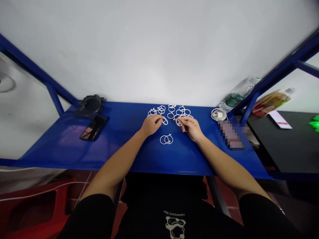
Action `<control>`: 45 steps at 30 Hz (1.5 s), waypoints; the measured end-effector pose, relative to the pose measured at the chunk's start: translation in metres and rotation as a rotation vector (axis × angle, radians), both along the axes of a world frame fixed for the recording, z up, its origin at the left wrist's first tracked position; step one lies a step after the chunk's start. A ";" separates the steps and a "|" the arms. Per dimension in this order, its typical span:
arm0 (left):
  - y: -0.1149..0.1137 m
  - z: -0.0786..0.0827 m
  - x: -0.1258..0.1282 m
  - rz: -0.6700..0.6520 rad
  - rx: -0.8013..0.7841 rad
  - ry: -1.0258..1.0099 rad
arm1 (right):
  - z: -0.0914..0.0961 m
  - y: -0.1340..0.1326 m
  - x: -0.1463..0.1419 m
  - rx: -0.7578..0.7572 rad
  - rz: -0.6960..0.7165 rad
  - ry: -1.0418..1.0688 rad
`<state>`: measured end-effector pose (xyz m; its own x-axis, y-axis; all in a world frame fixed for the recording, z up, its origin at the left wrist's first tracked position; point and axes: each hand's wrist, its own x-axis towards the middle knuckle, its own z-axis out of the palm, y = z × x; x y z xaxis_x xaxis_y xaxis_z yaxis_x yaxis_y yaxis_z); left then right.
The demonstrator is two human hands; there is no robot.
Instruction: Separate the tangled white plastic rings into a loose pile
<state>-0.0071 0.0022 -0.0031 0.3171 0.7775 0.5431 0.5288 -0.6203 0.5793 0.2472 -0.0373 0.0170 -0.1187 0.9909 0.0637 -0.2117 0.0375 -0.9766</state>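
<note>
Because the rings are thin and small, I hold them with just my fingertips. My left grip (151,125), in the middle of the frame, pinches one white ring (166,121) by its side, so most of its loop sticks out where I can see it. My right grip (191,127), just right of the middle, pinches another white ring (177,124), but my fingers hide part of it. My grips face each other, near but not touching, I guess so both rings are easy to look at together. Below them, a pair of rings (164,139) lies with loops crossing; I can't tell if they are hooked. Above, more rings lie on the blue tabletop (119,146): a left bunch (152,112), a few middle rings (171,110) and a right bunch (183,113), likely there so I can reach them. The black phone (94,127) lies at the left and the coiled cable (219,114) at the right, maybe to be out of my way.
</note>
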 end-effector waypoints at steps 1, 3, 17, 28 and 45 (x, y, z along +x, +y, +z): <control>0.000 0.000 0.000 -0.006 0.008 0.012 | 0.000 0.000 0.000 0.004 -0.003 0.006; 0.000 -0.001 0.001 -0.012 0.023 0.017 | 0.001 0.000 0.000 0.016 -0.008 0.015; 0.000 -0.001 0.001 -0.013 0.068 -0.052 | -0.007 0.005 0.007 0.167 -0.011 -0.094; 0.002 -0.001 -0.003 -0.013 0.024 -0.024 | 0.005 -0.014 0.004 0.629 0.373 -0.880; 0.000 0.006 -0.003 -0.045 0.004 0.057 | 0.018 0.008 0.045 0.368 0.038 -1.424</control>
